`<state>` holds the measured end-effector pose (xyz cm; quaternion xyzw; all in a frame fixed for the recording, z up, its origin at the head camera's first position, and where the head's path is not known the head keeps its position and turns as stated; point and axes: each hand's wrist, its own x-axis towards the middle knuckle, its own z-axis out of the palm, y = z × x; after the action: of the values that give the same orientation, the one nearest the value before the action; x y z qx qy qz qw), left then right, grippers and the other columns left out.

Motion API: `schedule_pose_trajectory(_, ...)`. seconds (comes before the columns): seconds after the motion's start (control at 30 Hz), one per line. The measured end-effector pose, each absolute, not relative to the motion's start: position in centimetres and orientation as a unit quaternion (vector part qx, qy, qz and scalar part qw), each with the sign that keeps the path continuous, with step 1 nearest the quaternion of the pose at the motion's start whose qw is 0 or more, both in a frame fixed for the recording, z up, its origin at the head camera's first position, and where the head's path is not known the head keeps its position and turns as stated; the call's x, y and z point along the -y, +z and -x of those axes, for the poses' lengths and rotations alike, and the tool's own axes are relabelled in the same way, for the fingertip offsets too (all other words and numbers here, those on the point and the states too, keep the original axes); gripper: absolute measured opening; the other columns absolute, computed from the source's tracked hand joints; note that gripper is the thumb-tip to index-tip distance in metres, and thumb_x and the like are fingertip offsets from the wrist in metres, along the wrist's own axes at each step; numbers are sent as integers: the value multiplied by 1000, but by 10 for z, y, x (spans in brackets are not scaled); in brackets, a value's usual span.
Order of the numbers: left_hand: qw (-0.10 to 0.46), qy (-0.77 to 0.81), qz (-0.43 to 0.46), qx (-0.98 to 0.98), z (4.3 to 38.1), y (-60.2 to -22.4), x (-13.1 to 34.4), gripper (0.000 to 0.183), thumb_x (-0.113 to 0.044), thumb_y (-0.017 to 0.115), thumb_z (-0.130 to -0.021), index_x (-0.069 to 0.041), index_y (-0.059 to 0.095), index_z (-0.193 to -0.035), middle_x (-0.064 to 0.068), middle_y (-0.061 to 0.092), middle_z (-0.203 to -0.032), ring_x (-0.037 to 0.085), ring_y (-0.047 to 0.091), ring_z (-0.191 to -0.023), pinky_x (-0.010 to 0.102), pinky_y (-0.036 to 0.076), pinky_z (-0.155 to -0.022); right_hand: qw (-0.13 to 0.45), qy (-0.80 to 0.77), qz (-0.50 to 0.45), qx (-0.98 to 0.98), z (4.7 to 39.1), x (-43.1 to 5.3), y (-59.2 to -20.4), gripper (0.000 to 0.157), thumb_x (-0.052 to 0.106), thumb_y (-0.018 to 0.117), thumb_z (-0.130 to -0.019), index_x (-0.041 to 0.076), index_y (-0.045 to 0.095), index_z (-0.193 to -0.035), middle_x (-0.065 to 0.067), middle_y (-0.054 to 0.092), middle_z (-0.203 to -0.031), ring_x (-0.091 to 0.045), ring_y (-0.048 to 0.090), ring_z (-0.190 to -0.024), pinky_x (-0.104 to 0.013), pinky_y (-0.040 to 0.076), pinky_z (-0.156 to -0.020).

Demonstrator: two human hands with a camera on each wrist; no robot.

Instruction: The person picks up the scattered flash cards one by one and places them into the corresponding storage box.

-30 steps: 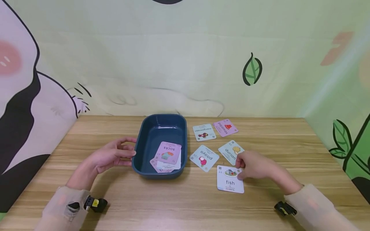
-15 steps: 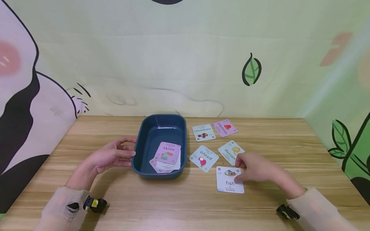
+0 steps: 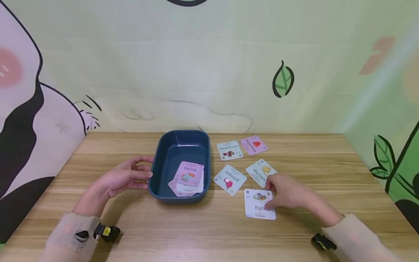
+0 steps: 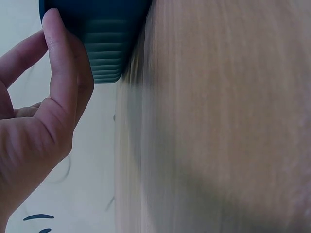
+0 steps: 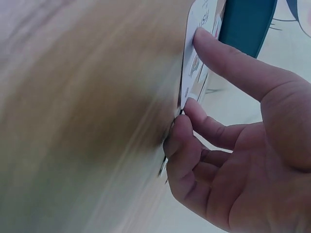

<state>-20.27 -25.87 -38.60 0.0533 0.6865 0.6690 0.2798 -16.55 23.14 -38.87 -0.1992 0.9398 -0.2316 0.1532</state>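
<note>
Fingers (image 5: 214, 131) of right hand (image 3: 287, 190) at fish card's (image 3: 256, 206) edge — thumb (image 5: 211, 47) shifted lower across face, pinch unclear; card unlifted on bench (image 3: 170, 236) — left hand (image 3: 122, 175), unclenched, touches blue tray (image 3: 176, 201).

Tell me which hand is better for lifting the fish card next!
The right hand, I'd say: its thumb rests on the fish card. The left hand is farther off, touching the blue tray on the side away from that card.

White fish card (image 3: 256, 205) face-up, right of blue tray (image 3: 176, 158)
</note>
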Motion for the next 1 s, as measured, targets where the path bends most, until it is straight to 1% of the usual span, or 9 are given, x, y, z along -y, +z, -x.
schedule_pose_trajectory(0.23, 281, 670, -55, -685, 203, -387, 259, 63, -2, 62, -101, 4, 25, -151, 15, 60, -112, 24, 70, -89, 44, 59, -88, 164, -253, 202, -932, 168, -234, -390, 48, 19, 95, -69, 7, 55, -92, -2, 51, -75, -15, 46, -69, -27, 38, -61)
schedule_pose_trajectory(0.43, 279, 669, -55, -687, 203, -388, 259, 63, -3, 63, -101, 4, 25, -151, 14, 60, -112, 23, 69, -89, 43, 60, -87, 166, -274, 203, -925, 168, -237, -388, 48, 17, 93, -70, 7, 53, -94, -1, 50, -75, -16, 46, -69, -27, 37, -61)
schedule_pose_trajectory(0.77, 276, 671, -59, -686, 201, -385, 258, 65, -3, 62, -101, 6, 23, -151, 15, 60, -110, 23, 68, -89, 41, 60, -86, 190, -341, 190, -901, 173, -244, -388, 37, 5, 86, -76, 3, 56, -98, -2, 51, -72, -16, 47, -65, -25, 38, -56)
schedule_pose_trajectory(1.0, 276, 672, -59, -685, 200, -384, 259, 65, -2, 62, -101, 6, 23, -152, 15, 60, -111, 24, 69, -89, 42, 60, -86, 227, -413, 198, -859, 177, -250, -391, 33, -2, 79, -80, 0, 55, -103, -2, 52, -73, -14, 47, -65, -22, 36, -55)
